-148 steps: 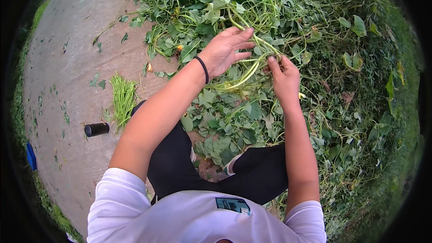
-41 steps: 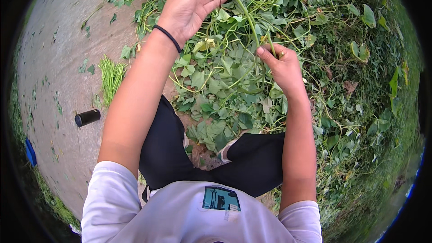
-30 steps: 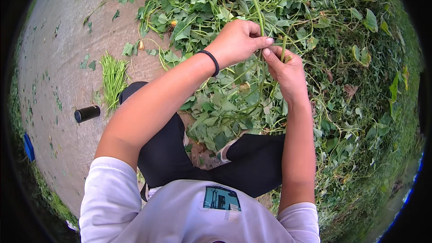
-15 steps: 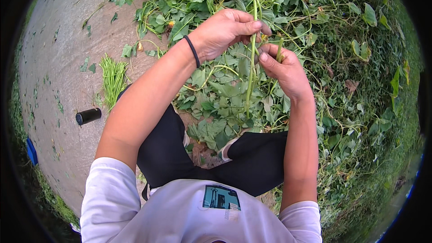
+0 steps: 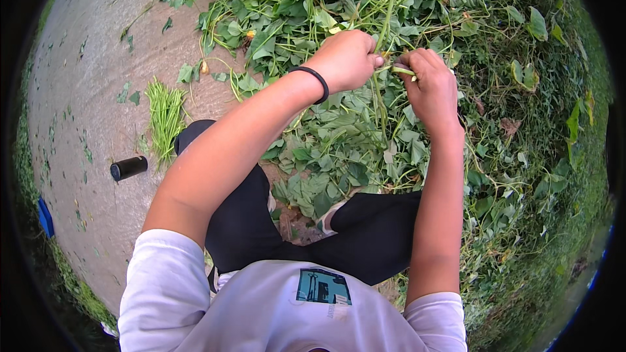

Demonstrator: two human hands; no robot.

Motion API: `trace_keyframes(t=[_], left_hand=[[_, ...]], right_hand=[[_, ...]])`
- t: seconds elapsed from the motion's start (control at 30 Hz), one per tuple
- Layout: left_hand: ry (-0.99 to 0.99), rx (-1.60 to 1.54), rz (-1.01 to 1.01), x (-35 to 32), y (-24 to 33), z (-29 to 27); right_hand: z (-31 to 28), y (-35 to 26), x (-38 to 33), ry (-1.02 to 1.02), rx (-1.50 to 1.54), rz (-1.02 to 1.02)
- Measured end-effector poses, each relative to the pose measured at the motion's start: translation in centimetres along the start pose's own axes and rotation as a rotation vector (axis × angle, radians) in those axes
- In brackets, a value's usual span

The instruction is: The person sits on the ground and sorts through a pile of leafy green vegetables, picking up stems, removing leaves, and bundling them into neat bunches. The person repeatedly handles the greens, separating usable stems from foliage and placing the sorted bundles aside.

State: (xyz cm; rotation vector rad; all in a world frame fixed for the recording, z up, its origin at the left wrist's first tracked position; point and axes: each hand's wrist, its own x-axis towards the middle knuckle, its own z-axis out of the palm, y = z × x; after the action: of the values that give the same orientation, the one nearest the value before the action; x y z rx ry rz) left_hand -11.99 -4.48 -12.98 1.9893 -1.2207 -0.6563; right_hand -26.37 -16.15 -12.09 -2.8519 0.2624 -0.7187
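Observation:
My left hand (image 5: 349, 58), with a black band on its wrist, is closed around a long green vine (image 5: 389, 10). The vine runs up to the far leaves and hangs down below the hand. Close by on the right, my right hand (image 5: 430, 88) is closed with a short green stem (image 5: 403, 70) pinched between thumb and fingers. The fingertips of both hands nearly meet at the vine. Beneath them lies a heap of leafy green vines (image 5: 306, 117). A bundle of trimmed green stems (image 5: 164, 114) rests on the ground to the left.
A black cylinder (image 5: 128, 168) lies on the concrete ground (image 5: 85, 124) at the left, with scattered leaf bits around. A blue object (image 5: 45, 218) is at the far left edge. Dense greenery (image 5: 541, 176) spreads on the right. My bent legs in black trousers (image 5: 244, 221) are below.
Both hands have shifted right, and the left has turned so its back shows. The vine moved right with them. The short stem in my right hand has tipped from upright to nearly level.

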Motion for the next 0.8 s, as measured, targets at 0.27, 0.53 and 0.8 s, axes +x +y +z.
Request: trace_keyframes(t=[0.27, 0.53, 0.8], left_hand=[[-0.309, -0.473, -0.158, -0.1, -1.5, -0.5], [-0.259, -1.030, -0.342, -2.0, -1.4, 1.9], [-0.395, -0.998, -0.205, -3.2, 0.1, -0.5]], right_hand=[[0.4, 0.3, 0.0, -0.039, 0.121, -0.073], [0.6, -1.4, -0.7, 0.165, 0.177, 0.091], [0.9, 8.1, -3.3, 0.134, -0.029, 0.279]])
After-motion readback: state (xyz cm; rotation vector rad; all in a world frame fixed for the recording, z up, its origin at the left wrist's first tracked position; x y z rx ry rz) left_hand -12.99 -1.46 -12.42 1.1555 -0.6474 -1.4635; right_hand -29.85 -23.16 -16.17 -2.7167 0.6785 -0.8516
